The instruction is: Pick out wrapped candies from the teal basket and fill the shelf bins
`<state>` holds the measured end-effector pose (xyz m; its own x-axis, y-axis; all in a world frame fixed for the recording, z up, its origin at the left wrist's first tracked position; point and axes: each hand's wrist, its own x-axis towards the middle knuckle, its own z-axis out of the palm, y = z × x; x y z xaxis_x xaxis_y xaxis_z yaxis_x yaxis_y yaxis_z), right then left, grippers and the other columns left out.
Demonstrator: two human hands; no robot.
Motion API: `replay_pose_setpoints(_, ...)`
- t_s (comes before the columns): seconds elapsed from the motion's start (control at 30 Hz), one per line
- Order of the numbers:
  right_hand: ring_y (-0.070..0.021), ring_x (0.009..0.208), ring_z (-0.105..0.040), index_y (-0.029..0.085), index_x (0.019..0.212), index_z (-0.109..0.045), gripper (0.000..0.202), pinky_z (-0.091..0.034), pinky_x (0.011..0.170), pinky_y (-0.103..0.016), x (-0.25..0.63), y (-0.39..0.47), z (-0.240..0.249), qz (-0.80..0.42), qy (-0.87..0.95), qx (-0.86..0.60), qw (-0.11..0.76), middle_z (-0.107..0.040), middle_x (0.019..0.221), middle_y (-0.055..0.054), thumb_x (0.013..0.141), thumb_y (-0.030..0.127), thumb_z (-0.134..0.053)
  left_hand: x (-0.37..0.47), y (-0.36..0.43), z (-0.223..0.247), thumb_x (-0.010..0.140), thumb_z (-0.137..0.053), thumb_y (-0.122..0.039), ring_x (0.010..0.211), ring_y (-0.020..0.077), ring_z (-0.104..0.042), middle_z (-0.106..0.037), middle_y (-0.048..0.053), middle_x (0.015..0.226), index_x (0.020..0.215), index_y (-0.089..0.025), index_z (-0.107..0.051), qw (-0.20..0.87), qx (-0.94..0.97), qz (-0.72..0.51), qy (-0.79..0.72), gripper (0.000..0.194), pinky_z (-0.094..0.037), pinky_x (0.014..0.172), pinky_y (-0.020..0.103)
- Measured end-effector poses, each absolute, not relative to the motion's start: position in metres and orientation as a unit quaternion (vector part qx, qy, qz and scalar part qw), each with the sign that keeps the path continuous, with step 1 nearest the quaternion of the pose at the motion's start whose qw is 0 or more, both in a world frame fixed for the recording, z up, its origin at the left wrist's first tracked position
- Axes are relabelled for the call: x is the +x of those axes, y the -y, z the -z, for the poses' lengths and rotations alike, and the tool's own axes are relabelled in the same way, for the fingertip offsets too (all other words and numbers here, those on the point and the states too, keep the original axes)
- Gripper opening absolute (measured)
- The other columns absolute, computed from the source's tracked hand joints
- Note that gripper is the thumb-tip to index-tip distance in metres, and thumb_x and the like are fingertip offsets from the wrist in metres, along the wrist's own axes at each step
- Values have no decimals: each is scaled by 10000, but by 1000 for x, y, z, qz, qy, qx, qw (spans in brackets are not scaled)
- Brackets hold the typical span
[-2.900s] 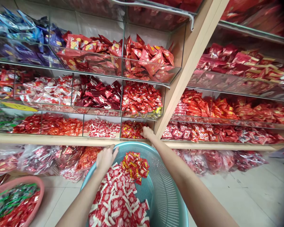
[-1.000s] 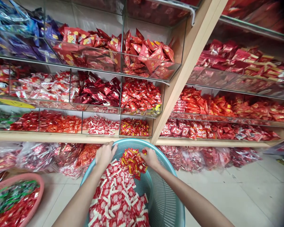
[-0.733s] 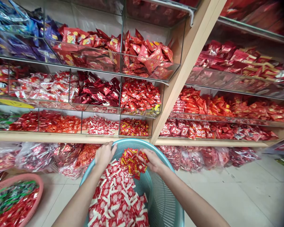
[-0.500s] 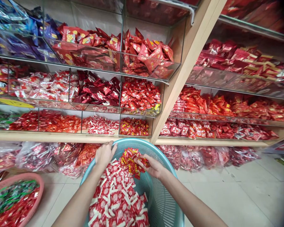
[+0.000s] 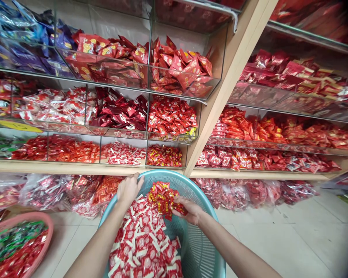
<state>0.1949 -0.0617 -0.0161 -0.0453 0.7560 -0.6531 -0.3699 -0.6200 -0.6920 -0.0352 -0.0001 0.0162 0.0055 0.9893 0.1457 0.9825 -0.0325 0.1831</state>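
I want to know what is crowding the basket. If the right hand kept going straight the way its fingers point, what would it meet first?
The right hand points left, so it would likely push into the red-and-yellow candies, then the left hand; depth is unclear.

One head-worn camera looks down close over a basket (image 5: pixel 204 247), facing shelves (image 5: pixel 220 96).

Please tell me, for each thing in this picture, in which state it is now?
Teal basket: partly filled, held at the rim.
Left hand: gripping the basket rim.
Right hand: closed on red-and-yellow candies.
Red-and-white candies: heaped in the basket.
Pink basket: on the floor, holding candy.
Shelf bins: stocked.
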Motion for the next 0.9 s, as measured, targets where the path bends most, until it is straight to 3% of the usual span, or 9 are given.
replay_pose_setpoints(0.27,-95,565,-544,175,750,-546,245,-496,439,-209,189,43,7,-564,356,-618,416,-558,681,39,581,248,-708,-37,0,-16,873,-175,-515,787,241,-636,-673,77,951,1094,-243,-562,2,709,-128,-693,522,-441,631,310)
replay_pose_setpoints(0.43,-71,382,-475,167,759,-561,130,-391,326,-176,178,36,23,-486,477,-641,354,-513,562,56,648,203,-618,-36,1,-16,875,-183,-508,799,237,-633,-667,83,971,1089,-237,-568,5,709,-126,-693,518,-438,644,308)
replay_pose_setpoints(0.6,-68,316,-468,175,725,-566,53,-307,271,-167,173,31,36,-402,564,-645,324,-567,614,33,674,167,-578,-37,0,-16,877,-184,-502,812,231,-628,-658,91,994,1091,-235,-569,13,709,-126,-694,516,-436,655,304)
replay_pose_setpoints(0.73,-76,376,-514,179,786,-552,160,-384,305,-176,177,26,28,-449,521,-616,384,-585,691,28,661,220,-643,-39,0,-16,875,-174,-507,794,242,-631,-668,92,945,1062,-232,-575,10,710,-127,-692,522,-437,643,311)
replay_pose_setpoints(0.83,-105,548,-605,167,745,-527,205,-515,473,-199,182,23,13,-560,388,-587,438,-590,692,16,664,274,-683,-40,-1,-16,874,-174,-509,790,245,-632,-670,99,933,1053,-227,-576,5,708,-128,-694,523,-438,653,317)
replay_pose_setpoints(0.9,-118,636,-635,162,731,-524,201,-538,545,-203,185,24,4,-630,294,-572,435,-611,714,-5,694,292,-672,-40,-1,-15,873,-171,-509,786,247,-633,-671,98,933,1057,-228,-572,3,708,-129,-694,523,-439,649,319)
